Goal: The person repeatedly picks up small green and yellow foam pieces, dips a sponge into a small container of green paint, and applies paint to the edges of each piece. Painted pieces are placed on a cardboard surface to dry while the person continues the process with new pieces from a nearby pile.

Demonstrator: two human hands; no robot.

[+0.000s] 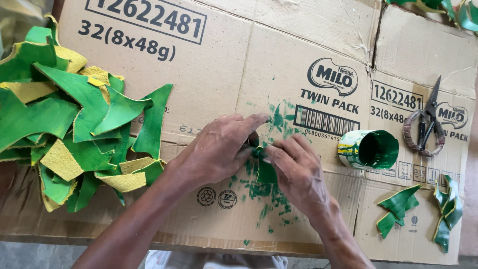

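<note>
Both hands, left (216, 149) & right (294, 172), pinch a small green piece (266, 172) on flattened cardboard (209, 69), just left of the green-stained can (368, 148); scrap pile (74, 119) far left, scissors (425, 122) right of can.

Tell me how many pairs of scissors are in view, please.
1. The scissors lie on the flattened cardboard at the right, beside the green-stained cup. Others may be hidden under the leather scraps.
</note>
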